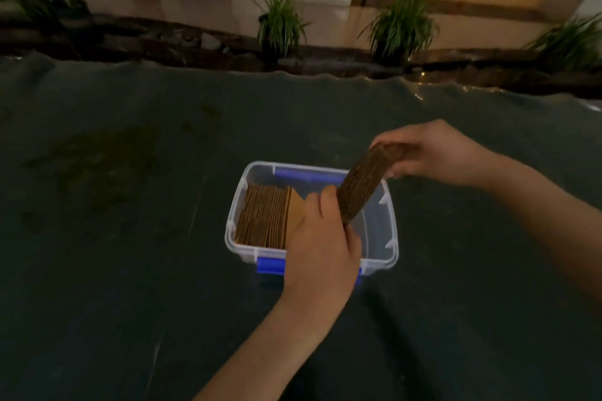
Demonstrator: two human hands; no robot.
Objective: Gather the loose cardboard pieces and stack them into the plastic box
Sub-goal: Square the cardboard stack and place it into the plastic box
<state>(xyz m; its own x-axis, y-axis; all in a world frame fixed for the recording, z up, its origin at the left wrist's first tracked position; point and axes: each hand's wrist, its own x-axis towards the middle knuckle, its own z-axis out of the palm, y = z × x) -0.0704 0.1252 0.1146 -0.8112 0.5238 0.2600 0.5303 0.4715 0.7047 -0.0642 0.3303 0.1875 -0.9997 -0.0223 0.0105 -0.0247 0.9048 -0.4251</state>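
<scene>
A clear plastic box (389,234) with blue latches sits on the dark sheet in the middle of the view. Its left half holds a row of brown cardboard pieces (264,218) standing on edge. A second bundle of cardboard pieces (361,182) is tilted over the box's right half, lower end inside the box. My right hand (433,153) grips its upper end above the box's far right corner. My left hand (322,244) reaches over the near rim, fingers on the bundle's lower end and beside the standing row.
The box rests on a dark wrinkled plastic sheet (130,270) that covers the whole work surface. Beyond its far edge runs a dark ledge with several potted grassy plants (280,23), then a wet tiled floor and walls.
</scene>
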